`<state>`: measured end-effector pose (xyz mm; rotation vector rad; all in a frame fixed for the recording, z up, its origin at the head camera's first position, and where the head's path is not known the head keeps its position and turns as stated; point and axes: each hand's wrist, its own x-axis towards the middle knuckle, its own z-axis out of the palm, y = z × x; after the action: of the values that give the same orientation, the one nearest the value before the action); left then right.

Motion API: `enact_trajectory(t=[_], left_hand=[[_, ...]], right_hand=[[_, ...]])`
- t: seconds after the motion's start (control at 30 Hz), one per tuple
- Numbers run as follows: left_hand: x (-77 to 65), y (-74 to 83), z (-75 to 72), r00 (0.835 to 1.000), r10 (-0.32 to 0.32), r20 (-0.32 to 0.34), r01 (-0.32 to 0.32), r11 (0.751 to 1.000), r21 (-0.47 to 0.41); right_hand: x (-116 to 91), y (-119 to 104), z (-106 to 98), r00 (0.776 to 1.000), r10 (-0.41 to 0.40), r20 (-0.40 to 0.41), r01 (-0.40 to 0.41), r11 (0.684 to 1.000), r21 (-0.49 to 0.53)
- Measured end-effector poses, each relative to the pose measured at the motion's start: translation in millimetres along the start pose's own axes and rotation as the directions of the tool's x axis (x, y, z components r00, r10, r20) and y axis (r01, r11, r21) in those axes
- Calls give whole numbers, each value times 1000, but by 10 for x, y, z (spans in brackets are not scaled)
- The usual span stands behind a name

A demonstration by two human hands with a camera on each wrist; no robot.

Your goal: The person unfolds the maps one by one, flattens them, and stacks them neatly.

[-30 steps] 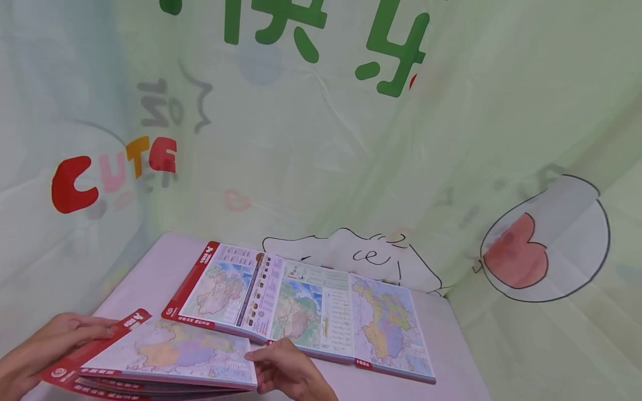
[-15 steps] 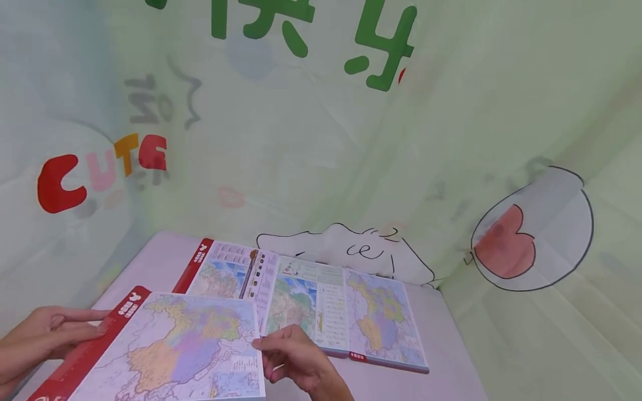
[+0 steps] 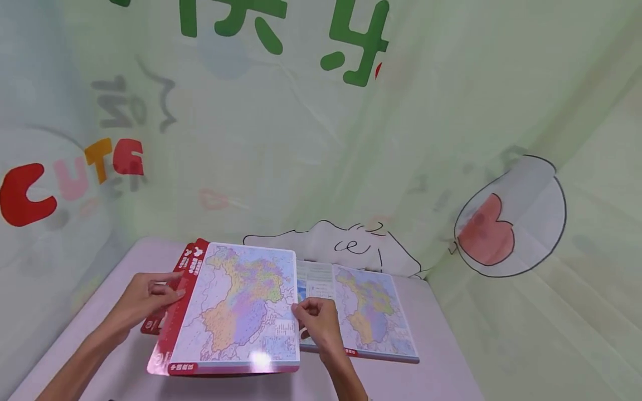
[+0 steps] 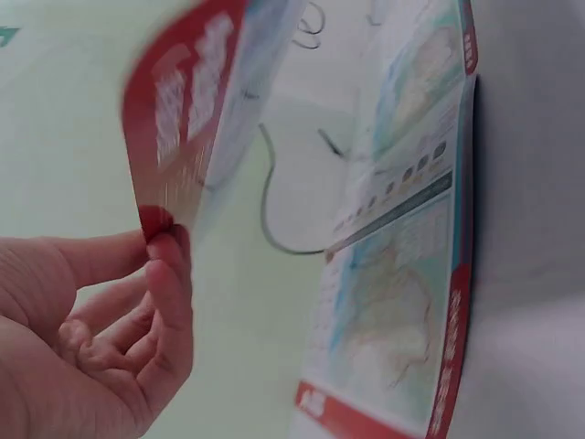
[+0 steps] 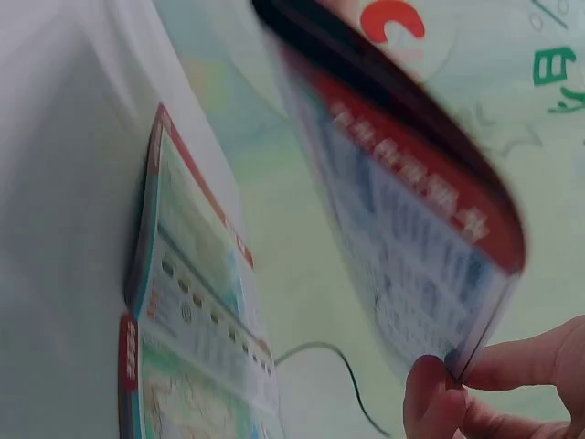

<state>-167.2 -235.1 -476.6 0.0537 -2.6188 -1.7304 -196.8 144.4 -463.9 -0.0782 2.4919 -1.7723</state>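
Note:
A glossy folded map [image 3: 241,312] with a red left border is held raised over the table, its coloured map face up. My left hand [image 3: 142,301] pinches the red border between thumb and fingers. At the opposite edge, my right hand [image 3: 318,323] pinches the pale margin. The left wrist view shows the red corner of the folded map [image 4: 192,101] between the fingertips of the left hand [image 4: 110,329]. In the right wrist view, layered panels of the folded map [image 5: 411,210] hang from the pinch of the right hand [image 5: 503,393]. Behind it lies an unfolded map [image 3: 378,312], partly hidden.
The unfolded map rests on a pale pinkish table [image 3: 401,384], and its red end [image 3: 150,326] peeks out left of the held one. Fabric walls [image 3: 241,156] printed with green characters, coloured letters and a heart balloon [image 3: 511,223] enclose the back and sides.
Both hands have carried the folded map up and to the right, tilting its face toward the head view. It now covers the left part of the unfolded map. The head view has shifted slightly.

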Motion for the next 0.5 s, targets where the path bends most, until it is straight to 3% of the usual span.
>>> enact_trajectory(t=[0.1, 0.23, 0.5], left_hand=[[232, -12, 222, 999, 20, -47, -21, 999, -26], [495, -68, 496, 996, -17, -91, 13, 999, -42], [788, -258, 864, 988, -125, -95, 118, 990, -79]], right_hand=[[93, 74, -69, 996, -19, -82, 16, 999, -31], [268, 266, -78, 982, 0, -191, -15, 997, -73], [630, 648, 0, 947, 55, -316, -104, 985, -138]])
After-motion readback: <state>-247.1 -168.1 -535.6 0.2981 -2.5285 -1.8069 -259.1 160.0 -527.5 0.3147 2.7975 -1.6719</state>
